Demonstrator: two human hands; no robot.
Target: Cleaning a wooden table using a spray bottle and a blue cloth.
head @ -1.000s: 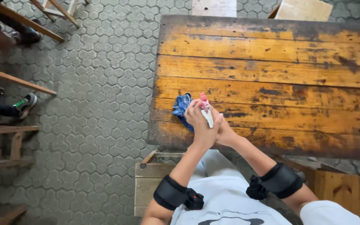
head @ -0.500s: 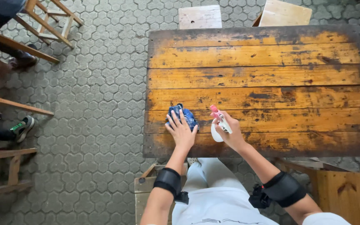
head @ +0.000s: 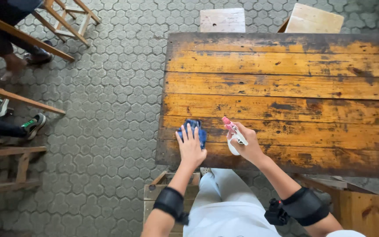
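My left hand (head: 191,147) lies flat with fingers spread on a blue cloth (head: 192,128), pressing it onto the near left corner of a worn yellow-brown wooden table (head: 281,87). My right hand (head: 247,145) grips a white spray bottle with a pink nozzle (head: 231,131), held just above the table's near planks, nozzle pointing up and left. The two hands are a short way apart. Black bands wrap both forearms.
Two pale wooden stools (head: 222,19) (head: 314,17) stand beyond the table's far edge. Another wooden seat (head: 172,188) is under me. At left, wooden furniture legs (head: 20,98) and other people's feet in shoes (head: 33,125) rest on the grey hexagonal paving.
My hands, joined at the cloth and bottle a second ago, have separated. The left now presses the cloth at the table's corner; the right holds the bottle apart to the right.
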